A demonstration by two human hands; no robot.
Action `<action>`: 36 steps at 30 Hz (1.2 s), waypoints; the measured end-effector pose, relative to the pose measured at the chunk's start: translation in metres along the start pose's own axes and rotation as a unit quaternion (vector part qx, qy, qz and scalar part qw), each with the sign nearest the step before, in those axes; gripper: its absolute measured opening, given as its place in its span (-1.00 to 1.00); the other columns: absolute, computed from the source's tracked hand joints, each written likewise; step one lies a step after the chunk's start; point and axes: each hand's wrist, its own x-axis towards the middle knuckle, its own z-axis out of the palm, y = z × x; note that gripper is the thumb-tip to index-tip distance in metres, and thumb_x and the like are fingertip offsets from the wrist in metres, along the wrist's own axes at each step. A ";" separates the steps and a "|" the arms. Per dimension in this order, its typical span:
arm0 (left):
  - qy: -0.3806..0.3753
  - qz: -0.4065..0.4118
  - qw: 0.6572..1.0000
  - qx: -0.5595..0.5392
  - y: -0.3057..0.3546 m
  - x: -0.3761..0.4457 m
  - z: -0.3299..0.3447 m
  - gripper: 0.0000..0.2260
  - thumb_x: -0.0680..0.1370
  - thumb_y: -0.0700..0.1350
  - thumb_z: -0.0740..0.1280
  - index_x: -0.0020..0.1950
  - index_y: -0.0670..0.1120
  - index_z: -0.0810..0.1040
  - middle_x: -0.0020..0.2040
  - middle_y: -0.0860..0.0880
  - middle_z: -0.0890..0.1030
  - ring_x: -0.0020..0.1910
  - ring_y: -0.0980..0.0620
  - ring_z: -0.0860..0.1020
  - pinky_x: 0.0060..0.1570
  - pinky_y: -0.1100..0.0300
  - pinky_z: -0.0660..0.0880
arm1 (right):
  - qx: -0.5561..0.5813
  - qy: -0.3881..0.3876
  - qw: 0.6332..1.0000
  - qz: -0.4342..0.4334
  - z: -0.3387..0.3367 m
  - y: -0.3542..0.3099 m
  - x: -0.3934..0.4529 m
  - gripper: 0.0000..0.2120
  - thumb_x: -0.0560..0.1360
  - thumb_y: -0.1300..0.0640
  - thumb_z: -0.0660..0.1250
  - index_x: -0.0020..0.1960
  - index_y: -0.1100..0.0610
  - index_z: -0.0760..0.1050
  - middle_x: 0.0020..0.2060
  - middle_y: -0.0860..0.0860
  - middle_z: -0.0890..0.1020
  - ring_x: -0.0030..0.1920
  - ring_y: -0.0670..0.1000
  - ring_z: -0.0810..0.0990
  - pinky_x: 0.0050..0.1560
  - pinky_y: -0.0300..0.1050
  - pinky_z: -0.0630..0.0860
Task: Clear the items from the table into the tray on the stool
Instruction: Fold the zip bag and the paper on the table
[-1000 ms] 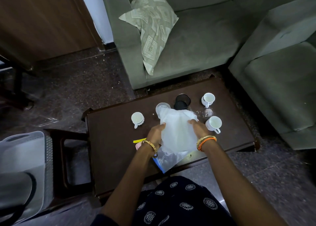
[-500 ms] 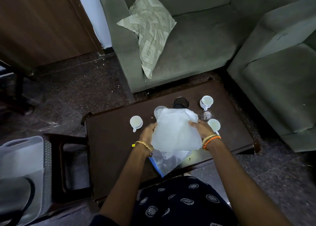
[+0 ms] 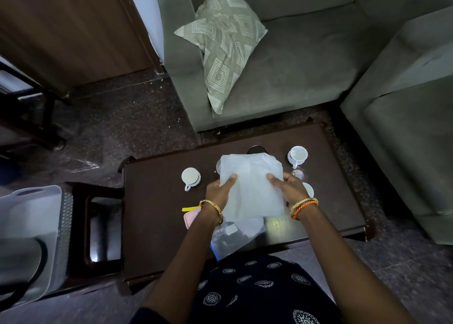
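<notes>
I hold a white cloth point(image 3: 252, 186) above the dark wooden table point(image 3: 157, 225), my left hand point(image 3: 219, 192) gripping its left edge and my right hand point(image 3: 290, 186) its right edge. White cups stand on the table: one at the left point(image 3: 190, 177), one at the far right point(image 3: 297, 155), and one half hidden behind my right wrist point(image 3: 308, 190). A dark cup point(image 3: 257, 149) and a clear glass rim point(image 3: 218, 165) peek out behind the cloth. A clear plastic bag point(image 3: 235, 237) lies under my arms. The pale tray point(image 3: 31, 237) sits on the stool point(image 3: 98, 225) at the left.
A pink object point(image 3: 190, 219) and a yellow strip point(image 3: 190, 209) lie by my left wrist. A small clear glass point(image 3: 297, 174) stands between the right cups. A green sofa with a patterned cushion point(image 3: 220, 44) and a second armchair point(image 3: 404, 127) border the table.
Both hands have lifted the cloth and spread it flatter and squarer; it now covers more of the dark cup and the glass behind it. The cups have not moved.
</notes>
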 end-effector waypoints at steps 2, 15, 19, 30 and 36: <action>0.014 0.012 1.000 0.004 -0.001 0.001 0.007 -0.84 0.50 -0.03 0.37 -0.20 -0.10 0.59 -0.18 -0.09 0.62 -0.10 -0.11 0.59 0.02 0.03 0.55 | -0.013 0.001 1.000 0.001 -0.004 0.000 0.004 -0.74 0.42 -0.01 0.42 -0.02 0.16 0.60 0.00 0.16 0.67 -0.06 0.16 0.63 0.00 0.00 0.57; 0.066 0.038 0.997 -0.029 -0.002 0.003 0.046 -0.77 0.48 -0.16 0.41 0.08 -0.23 0.59 -0.02 -0.13 0.63 -0.12 -0.04 0.58 -0.28 0.32 0.55 | -0.033 0.025 0.997 -0.061 -0.018 -0.016 0.020 -0.49 0.34 0.12 0.50 0.23 0.10 0.40 0.15 0.08 0.54 0.04 0.06 0.53 0.06 -0.04 0.51; 0.110 0.076 0.991 -0.018 -0.005 0.003 0.054 -0.79 0.48 -0.19 0.40 0.06 -0.25 0.59 -0.06 -0.13 0.63 -0.20 0.03 0.59 -0.33 0.39 0.54 | -0.111 -0.010 0.966 -0.231 -0.022 -0.020 0.022 -0.49 0.37 0.29 0.39 0.28 0.06 0.38 0.17 0.00 0.50 0.13 -0.10 0.49 0.20 -0.13 0.39; 0.187 0.203 0.955 0.110 -0.006 0.002 0.063 -0.86 0.43 -0.10 0.45 -0.10 -0.16 0.63 -0.22 -0.01 0.62 -0.30 0.12 0.55 -0.18 0.19 0.57 | -0.171 -0.092 0.948 -0.253 0.004 -0.036 0.015 -0.97 0.44 0.16 0.41 -0.15 0.10 0.63 -0.05 0.05 0.68 0.06 0.03 0.59 0.16 -0.12 0.48; 0.202 0.207 0.939 0.188 -0.004 0.002 0.061 -0.79 0.43 -0.10 0.42 0.00 -0.18 0.62 -0.13 -0.16 0.70 -0.15 -0.13 0.63 -0.12 0.01 0.58 | -0.185 -0.069 0.953 -0.232 0.019 -0.033 0.018 -0.85 0.29 -0.13 0.47 -0.29 -0.07 0.60 -0.06 0.04 0.66 0.02 0.00 0.57 0.00 -0.18 0.47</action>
